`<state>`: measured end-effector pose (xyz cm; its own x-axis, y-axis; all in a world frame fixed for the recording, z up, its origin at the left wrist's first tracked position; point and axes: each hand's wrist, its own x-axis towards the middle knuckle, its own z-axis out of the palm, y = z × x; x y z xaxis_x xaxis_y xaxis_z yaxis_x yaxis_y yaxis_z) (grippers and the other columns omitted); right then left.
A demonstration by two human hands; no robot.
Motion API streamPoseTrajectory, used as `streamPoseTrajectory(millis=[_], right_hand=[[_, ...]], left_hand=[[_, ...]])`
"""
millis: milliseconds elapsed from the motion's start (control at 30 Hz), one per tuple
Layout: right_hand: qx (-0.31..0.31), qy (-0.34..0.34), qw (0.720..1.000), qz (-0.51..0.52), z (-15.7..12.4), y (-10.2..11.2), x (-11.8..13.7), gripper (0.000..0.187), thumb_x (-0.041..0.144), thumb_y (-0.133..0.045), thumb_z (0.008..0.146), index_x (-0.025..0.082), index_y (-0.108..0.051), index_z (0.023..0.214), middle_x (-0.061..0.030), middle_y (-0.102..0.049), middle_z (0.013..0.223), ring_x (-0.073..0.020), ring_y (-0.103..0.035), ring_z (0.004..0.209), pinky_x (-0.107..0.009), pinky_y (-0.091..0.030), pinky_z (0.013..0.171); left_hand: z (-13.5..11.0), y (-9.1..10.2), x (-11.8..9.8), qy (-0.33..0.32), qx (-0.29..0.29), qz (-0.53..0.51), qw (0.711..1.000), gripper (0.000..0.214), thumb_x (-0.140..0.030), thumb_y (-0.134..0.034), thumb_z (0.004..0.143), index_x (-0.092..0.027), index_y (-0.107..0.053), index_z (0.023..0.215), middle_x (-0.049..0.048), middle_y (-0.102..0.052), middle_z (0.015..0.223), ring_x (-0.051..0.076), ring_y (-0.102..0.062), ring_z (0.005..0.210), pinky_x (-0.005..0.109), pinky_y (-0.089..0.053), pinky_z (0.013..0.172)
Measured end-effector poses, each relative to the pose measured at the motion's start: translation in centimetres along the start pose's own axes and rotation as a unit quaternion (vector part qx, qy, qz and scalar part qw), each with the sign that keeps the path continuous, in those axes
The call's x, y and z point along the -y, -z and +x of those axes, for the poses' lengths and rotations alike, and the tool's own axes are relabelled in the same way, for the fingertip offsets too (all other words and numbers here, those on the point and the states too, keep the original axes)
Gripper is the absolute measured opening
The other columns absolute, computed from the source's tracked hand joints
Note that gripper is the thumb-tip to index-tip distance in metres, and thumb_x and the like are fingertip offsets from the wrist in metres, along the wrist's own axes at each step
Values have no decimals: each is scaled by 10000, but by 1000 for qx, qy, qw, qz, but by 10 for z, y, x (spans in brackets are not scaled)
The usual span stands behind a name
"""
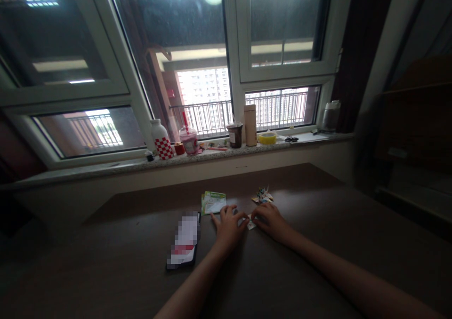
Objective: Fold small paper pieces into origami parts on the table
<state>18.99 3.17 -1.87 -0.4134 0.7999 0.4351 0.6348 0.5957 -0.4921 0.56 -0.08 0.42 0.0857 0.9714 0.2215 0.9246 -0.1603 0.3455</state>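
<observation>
Small paper scrap point(250, 224) is seen flat on the dark table point(318, 243), at mid-table, right between both hands. Left hand point(229, 226) is laid palm-down, fingers loosely curled, thumb side touching the scrap's left edge. Right hand point(270, 220) is curled over, fingertips set on the scrap's right edge. Pinched or only pressed down: cannot be told, too small and dim.

Green paper pack point(213, 202) is placed just behind the left hand. Folded coloured pieces point(262, 195) are piled just behind the right hand. Phone point(185, 240) is laid left of the left forearm, apart from it.

On the windowsill point(106, 167), well apart: checkered bottle point(160, 139), pink cup point(189, 140), dark cup point(235, 134), tan flask point(250, 124), yellow tape roll point(267, 138).
</observation>
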Motion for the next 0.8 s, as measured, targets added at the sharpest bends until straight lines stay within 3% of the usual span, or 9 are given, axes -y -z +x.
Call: streamPoseTrajectory(millis=[333, 800], right_hand=[[-8, 68, 997, -45, -5, 4, 5, 82, 253, -672, 834, 288, -707, 899, -3, -727, 976, -245, -565, 1093, -521, -234, 1071], [-44, 29, 990, -131, -7, 7, 14, 137, 241, -616, 863, 298, -742, 867, -21, -684, 962, -233, -561, 1087, -535, -203, 1124]], left_hand=[[1, -2, 0, -3, -4, -7, 1000, 160, -438, -572, 878, -413, -693, 980, 1, -525, 1363, 285, -360, 1342, 775, -60, 1047], [-1, -3, 4, -17, -20, 0, 1000, 135, -431, -631, 833, -374, -731, 905, -6, -511, 1378, 297, -342, 1348, 751, -23, 1081]])
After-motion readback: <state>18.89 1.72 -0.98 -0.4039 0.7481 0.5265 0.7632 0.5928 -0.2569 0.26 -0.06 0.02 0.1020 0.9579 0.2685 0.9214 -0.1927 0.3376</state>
